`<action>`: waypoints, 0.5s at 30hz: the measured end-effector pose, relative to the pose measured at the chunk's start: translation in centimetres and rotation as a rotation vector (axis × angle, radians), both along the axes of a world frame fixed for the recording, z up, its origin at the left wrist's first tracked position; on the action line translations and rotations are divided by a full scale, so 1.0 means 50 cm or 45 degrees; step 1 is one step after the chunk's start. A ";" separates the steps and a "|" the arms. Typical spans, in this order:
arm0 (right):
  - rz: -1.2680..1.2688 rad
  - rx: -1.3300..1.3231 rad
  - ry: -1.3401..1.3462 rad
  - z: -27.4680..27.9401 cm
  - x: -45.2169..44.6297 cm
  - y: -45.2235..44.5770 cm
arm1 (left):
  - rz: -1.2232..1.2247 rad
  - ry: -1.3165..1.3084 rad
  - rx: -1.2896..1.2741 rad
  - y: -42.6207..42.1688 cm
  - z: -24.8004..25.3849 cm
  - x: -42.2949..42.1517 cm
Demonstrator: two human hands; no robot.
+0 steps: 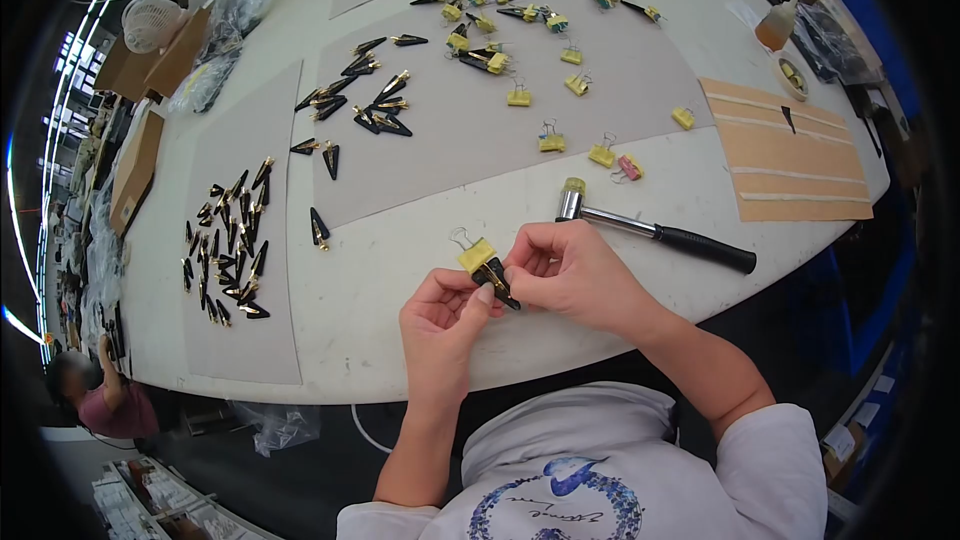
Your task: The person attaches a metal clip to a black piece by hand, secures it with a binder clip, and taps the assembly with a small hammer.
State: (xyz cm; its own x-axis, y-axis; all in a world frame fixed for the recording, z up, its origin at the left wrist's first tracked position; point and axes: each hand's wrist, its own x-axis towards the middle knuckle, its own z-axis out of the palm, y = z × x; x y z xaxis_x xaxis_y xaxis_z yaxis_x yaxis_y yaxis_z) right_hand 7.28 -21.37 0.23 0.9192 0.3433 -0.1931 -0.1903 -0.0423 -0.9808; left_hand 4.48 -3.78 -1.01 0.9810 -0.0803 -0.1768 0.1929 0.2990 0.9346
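Observation:
Between my two hands is a black hair clip (507,297) with a gold-coloured metal part. A yellow binder clip (478,256) with wire handles is clamped on its wide end. My left hand (447,312) pinches the hair clip from the left, thumb along its side. My right hand (562,270) is closed at the clip's right side, fingertips against it; what exactly they grip is partly hidden. Beyond my right hand a hammer (650,230) with a black handle and yellowish head lies on the table. More yellow binder clips (551,138) and a pink binder clip (629,168) lie farther away.
Several black hair clips (232,250) lie in a group on the left grey sheet (240,365). Others, some with binder clips on, cover the middle sheet (400,180). At right are a brown board (790,165) with pale strips, a bottle (778,25) and a small dish (790,75). Another person (105,400) is at far left.

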 end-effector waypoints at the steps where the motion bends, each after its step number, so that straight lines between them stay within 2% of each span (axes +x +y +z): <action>1: -0.015 0.049 0.044 -0.001 -0.001 0.002 | 0.004 -0.005 0.000 0.001 0.001 0.001; 3: -0.017 0.099 0.085 0.004 0.001 0.005 | 0.005 0.024 -0.019 0.006 0.001 0.003; 5: -0.031 0.285 0.305 0.016 0.003 0.003 | -0.004 0.047 -0.039 0.016 0.001 0.007; 15: 0.036 0.073 0.078 0.011 0.005 -0.008 | -0.004 0.002 -0.019 0.005 -0.002 0.005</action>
State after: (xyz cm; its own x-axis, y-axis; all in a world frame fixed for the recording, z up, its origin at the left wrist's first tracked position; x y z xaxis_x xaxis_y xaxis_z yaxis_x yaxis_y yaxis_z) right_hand 7.51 -21.76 0.77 0.8960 0.3813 -0.2276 -0.2492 0.0076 -0.9684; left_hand 4.72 -3.54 -1.13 0.9805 -0.0857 -0.1770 0.1952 0.3120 0.9298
